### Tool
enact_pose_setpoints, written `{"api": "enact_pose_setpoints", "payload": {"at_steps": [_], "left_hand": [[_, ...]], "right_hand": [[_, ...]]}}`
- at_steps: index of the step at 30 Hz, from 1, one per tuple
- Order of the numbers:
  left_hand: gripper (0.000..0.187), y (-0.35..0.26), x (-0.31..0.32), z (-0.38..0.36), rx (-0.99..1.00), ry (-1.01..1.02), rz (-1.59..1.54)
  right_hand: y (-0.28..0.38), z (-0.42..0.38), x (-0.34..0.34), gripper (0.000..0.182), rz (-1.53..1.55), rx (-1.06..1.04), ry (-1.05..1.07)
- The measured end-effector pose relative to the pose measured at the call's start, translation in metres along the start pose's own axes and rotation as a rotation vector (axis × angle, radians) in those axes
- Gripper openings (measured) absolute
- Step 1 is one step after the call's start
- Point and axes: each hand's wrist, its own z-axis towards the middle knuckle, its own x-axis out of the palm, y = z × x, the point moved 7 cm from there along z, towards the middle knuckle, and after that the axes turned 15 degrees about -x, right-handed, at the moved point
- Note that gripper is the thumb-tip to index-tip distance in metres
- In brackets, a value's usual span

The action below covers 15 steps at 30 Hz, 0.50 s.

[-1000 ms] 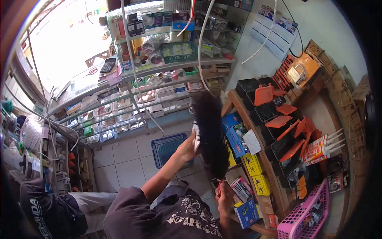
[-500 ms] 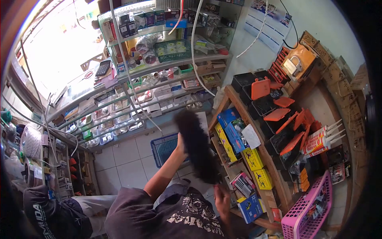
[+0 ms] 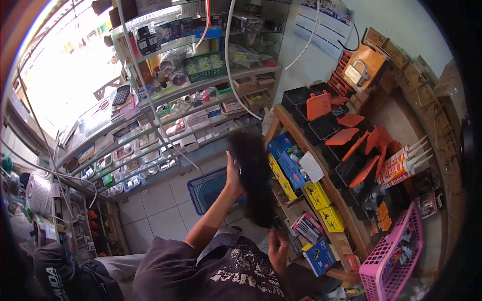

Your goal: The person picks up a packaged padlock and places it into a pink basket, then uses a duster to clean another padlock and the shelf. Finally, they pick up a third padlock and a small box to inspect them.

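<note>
A long, dark, fluffy duster [image 3: 255,180] spans the space between my hands, slightly blurred. My left hand [image 3: 233,175] is against its upper left side, fingers pointing up, partly hidden behind the dark fibres. Near the lower end, my right hand [image 3: 276,249] is closed round the duster's thin handle, in front of my dark printed shirt. The blue basket [image 3: 191,193] lies on the tiled floor behind my left forearm.
Glass shelves [image 3: 175,93] with small goods stand ahead. To the right, a wooden rack [image 3: 321,175] carries black bins with orange lids [image 3: 319,105], beside a pink basket [image 3: 369,273]. Cables hang in front. Another person [image 3: 63,273] is at the lower left.
The view has shifted slightly, with the shelves now further left. The duster's upper end has moved a little right, and more of my left hand's fingers show beside it.
</note>
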Motion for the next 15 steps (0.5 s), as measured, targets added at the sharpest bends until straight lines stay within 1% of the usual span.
{"api": "enact_pose_setpoints", "payload": {"at_steps": [2, 3, 4, 5, 6, 8, 9, 11, 12, 13, 15], "left_hand": [[0.076, 0.001, 0.005, -0.004, -0.041, -0.049, -0.053], [0.079, 0.001, 0.004, -0.005, -0.059, -0.075, -0.082], [0.079, -0.003, 0.005, 0.004, 0.015, 0.091, 0.013], [0.080, 0.002, -0.012, 0.010, 0.009, 0.042, 0.013], [0.080, 0.001, -0.014, 0.012, 0.008, -0.005, 0.013], [0.080, -0.006, 0.006, 0.000, -0.013, -0.055, -0.025], [0.078, -0.011, 0.018, -0.008, -0.001, -0.085, -0.085], [0.078, -0.015, 0.007, 0.001, 0.030, -0.049, -0.044], [0.077, -0.016, -0.001, 0.005, 0.054, -0.016, -0.001], [0.074, -0.020, 0.004, 0.005, 0.063, 0.012, 0.001], [0.073, -0.020, 0.001, 0.011, 0.044, 0.028, -0.038]], "right_hand": [[-0.010, 0.001, -0.005, 0.030, -0.003, -0.068, -0.068], [-0.014, 0.003, -0.004, 0.030, -0.002, -0.067, -0.072], [-0.018, 0.003, -0.004, 0.029, -0.011, -0.065, -0.077], [-0.019, 0.002, -0.005, 0.029, -0.020, -0.061, -0.079], [-0.019, 0.002, -0.008, 0.029, -0.022, -0.062, -0.077], [-0.023, -0.001, -0.004, 0.031, -0.030, -0.013, 0.061], [-0.023, 0.000, -0.003, 0.031, -0.030, -0.018, 0.063], [-0.033, -0.006, -0.011, 0.034, 0.241, 0.102, -0.201], [-0.042, -0.013, -0.012, 0.034, 0.239, 0.107, -0.198], [-0.046, -0.014, -0.008, 0.034, 0.131, 0.036, -0.099], [-0.054, -0.013, -0.006, 0.035, 0.024, -0.042, -0.010]]}}
